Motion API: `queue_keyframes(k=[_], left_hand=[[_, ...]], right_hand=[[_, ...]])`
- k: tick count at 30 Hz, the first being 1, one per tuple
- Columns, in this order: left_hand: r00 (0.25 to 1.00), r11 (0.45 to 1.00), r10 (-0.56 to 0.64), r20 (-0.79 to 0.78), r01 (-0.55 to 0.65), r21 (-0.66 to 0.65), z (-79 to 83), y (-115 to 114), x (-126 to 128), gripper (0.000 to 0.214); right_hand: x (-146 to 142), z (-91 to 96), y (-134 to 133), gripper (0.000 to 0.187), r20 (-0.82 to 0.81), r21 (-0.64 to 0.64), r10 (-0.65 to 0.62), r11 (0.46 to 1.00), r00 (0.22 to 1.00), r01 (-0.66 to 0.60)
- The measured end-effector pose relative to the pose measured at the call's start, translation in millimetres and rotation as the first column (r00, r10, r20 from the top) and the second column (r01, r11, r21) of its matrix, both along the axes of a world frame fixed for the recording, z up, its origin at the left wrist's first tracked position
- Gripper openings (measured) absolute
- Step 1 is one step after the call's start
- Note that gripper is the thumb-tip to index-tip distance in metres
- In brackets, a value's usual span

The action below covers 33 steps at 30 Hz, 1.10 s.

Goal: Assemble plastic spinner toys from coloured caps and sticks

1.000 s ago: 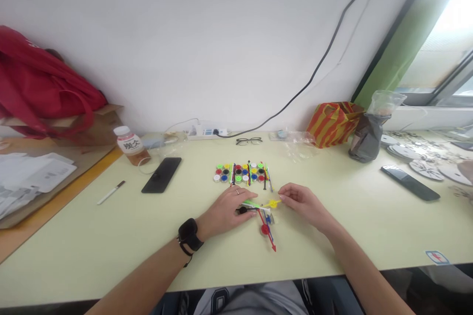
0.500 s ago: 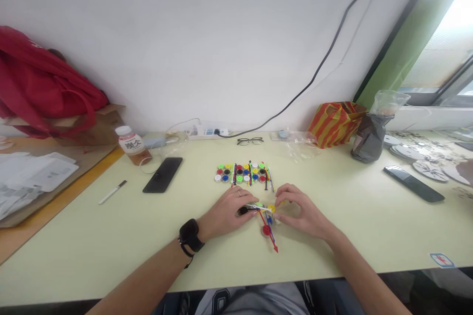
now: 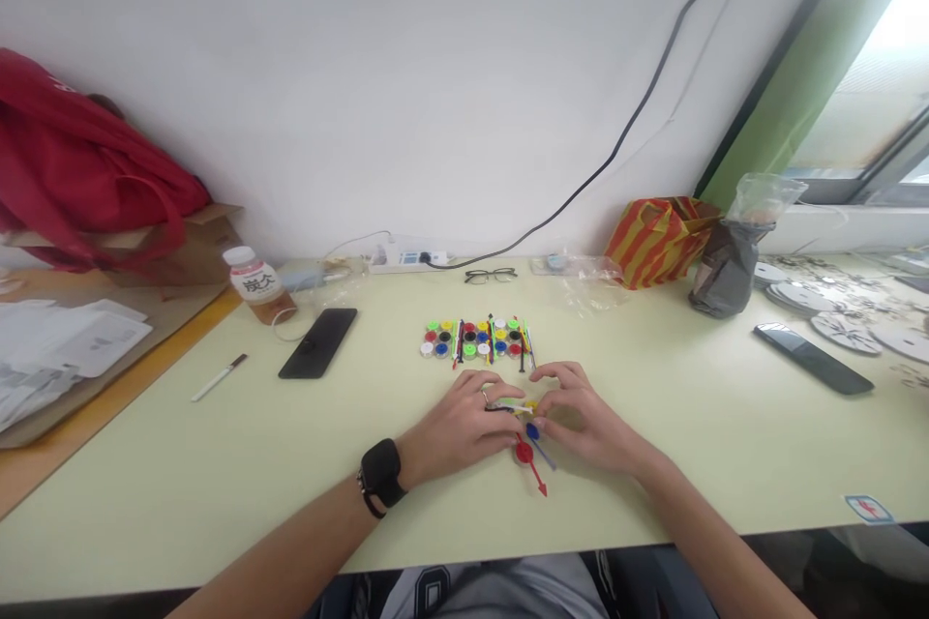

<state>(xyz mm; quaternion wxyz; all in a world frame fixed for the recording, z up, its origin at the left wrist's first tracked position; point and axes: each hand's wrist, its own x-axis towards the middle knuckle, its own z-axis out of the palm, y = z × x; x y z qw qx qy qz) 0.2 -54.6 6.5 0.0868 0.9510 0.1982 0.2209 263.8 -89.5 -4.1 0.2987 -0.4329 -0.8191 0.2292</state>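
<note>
My left hand [image 3: 464, 421], with a ring and a black wrist watch [image 3: 380, 472], curls over a small cluster of coloured pieces. A white stick [image 3: 514, 406] shows between its fingers; what the fingertips grip is hidden. My right hand [image 3: 587, 416] pinches at a blue disc [image 3: 532, 430], its thumb at the disc's edge. From that disc a blurred blue stick [image 3: 546, 455] slants toward me. Just below lies a red disc [image 3: 524, 452] with a red arrow-tipped stick [image 3: 539, 481]. Part of a yellow piece [image 3: 532, 405] shows between the hands.
Behind my hands are rows of coloured discs [image 3: 470, 338] with thin sticks between them. Glasses [image 3: 491, 277] and a power strip [image 3: 406, 260] lie near the wall. Phones [image 3: 319, 343] [image 3: 811, 359], a drink bottle [image 3: 259, 285] and a striped bag [image 3: 660, 240] stand or lie farther out.
My left hand has shifted slightly right, closer to my right hand. The blue disc has tilted and its stick has swung rightward. Another person's hand at the right edge has gone from view.
</note>
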Motion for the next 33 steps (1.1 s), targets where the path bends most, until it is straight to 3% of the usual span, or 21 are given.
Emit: queue_keyframes(k=[6,11,15,17,20,22,29,33], left_hand=[[0.999,1.0,-0.013,0.053,0.013,0.006,-0.5,5,-2,0.016],[0.996,0.99,0.04,0.075,-0.029,-0.138,8.1,2,-5,0.017],[0.992,0.97,0.086,0.089,-0.063,-0.235,14.0,-4,-7,0.025],[0.989,0.962,0.114,0.092,-0.087,-0.258,15.6,-5,-7,0.033],[0.987,0.956,0.144,0.065,-0.122,-0.268,14.7,-4,-6,0.057],[0.988,0.95,0.145,0.043,-0.127,-0.284,11.7,-2,-7,0.062],[0.987,0.928,0.116,0.115,-0.066,-0.367,1.2,1,-7,0.053],[0.986,0.929,0.122,0.116,-0.072,-0.363,3.2,-1,-4,0.046]], right_hand=[[2,-4.8,4,0.018,0.003,-0.065,-0.063,0.996,0.998,0.063],[7,-11.3,12,0.017,-0.067,-0.027,-0.177,0.984,0.982,0.176],[8,-4.5,10,0.02,-0.092,0.006,-0.161,0.987,0.983,0.162],[6,-1.0,5,0.035,-0.07,0.026,-0.092,0.995,0.993,0.094],[-2,-1.0,-3,0.078,0.008,0.067,0.04,0.997,0.999,-0.041],[-8,-3.5,-6,0.089,0.049,0.093,0.074,0.993,0.996,-0.079],[-23,-5.0,-7,0.058,0.043,0.079,0.056,0.995,0.998,-0.059],[-29,-10.2,-5,0.056,0.014,0.096,0.034,0.995,0.999,-0.035]])
